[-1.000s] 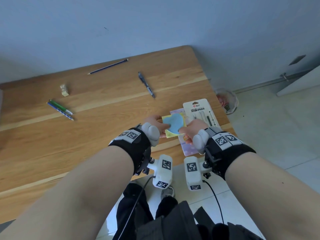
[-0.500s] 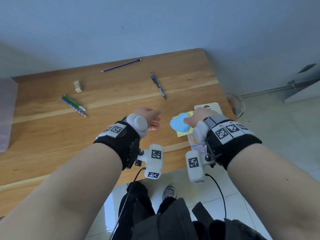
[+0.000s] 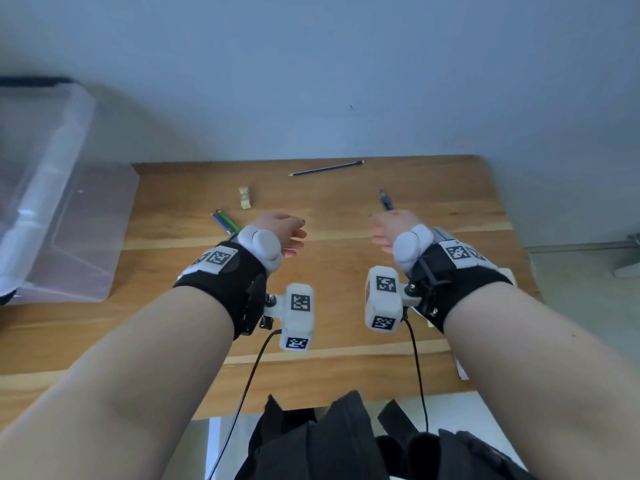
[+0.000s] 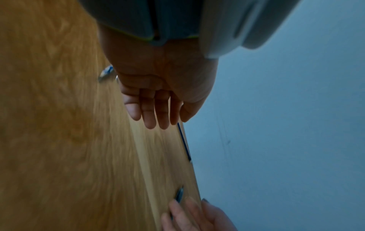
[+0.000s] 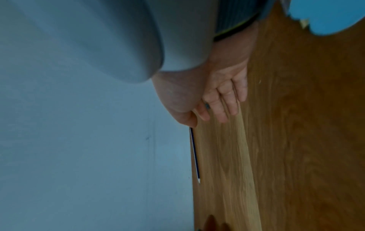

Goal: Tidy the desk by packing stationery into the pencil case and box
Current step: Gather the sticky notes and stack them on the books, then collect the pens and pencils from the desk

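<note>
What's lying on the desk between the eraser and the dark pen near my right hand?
Nothing: in the head view the wood between the eraser and the dark pen is bare. The blue pencil lies farther back, toward the wall.

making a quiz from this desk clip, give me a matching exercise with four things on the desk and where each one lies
Things:
1. blue pencil
2. eraser
3. clear plastic box
4. dark pen

Places:
A. at the desk's left end
B. just beyond the right hand
C. along the far edge, by the wall
D. beyond the left hand, near the green and blue pens

Pairs: 1-C, 2-D, 3-A, 4-B
</note>
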A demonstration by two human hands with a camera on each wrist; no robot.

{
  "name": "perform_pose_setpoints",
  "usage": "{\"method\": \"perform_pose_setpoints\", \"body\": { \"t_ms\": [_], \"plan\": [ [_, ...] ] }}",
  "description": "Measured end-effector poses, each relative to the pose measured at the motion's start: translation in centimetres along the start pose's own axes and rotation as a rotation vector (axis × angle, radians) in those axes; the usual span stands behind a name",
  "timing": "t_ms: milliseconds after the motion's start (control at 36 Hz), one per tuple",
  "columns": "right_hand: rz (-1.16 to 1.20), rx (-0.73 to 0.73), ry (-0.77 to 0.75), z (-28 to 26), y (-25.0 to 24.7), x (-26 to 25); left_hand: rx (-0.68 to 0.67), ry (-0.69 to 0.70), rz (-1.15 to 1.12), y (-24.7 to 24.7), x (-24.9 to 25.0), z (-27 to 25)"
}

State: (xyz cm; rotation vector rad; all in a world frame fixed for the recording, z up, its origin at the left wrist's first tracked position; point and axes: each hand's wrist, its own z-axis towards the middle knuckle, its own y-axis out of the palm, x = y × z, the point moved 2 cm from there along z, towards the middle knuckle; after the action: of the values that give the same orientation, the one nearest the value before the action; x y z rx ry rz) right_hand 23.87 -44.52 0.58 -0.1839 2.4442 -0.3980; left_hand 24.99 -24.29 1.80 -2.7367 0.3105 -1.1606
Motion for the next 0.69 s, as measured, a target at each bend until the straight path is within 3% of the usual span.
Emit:
{"method": "perform_pose_setpoints", "body": {
  "t_ms": [278,500,583,694],
  "plan": [
    [-0.119,0.057,-0.055,3.6,-2.8,1.7,0.117,0.046,0.088,-1.6,-0.4,1.0],
    [-0.197,0.035,-0.079,2.9,-1.6,1.7,0.185,-0.005,0.092,-3.4,-1.9,1.8],
    [-0.218,0.045,-0.097,3.2,-1.4,1.3,0.184,0.085,0.330,-3.9,-1.8,2.0],
    [-0.251,0.026,-0.107,2.6,-1.4,-0.2,0.086,0.345,0.810,-3.4,-0.9,2.0]
  ]
}}
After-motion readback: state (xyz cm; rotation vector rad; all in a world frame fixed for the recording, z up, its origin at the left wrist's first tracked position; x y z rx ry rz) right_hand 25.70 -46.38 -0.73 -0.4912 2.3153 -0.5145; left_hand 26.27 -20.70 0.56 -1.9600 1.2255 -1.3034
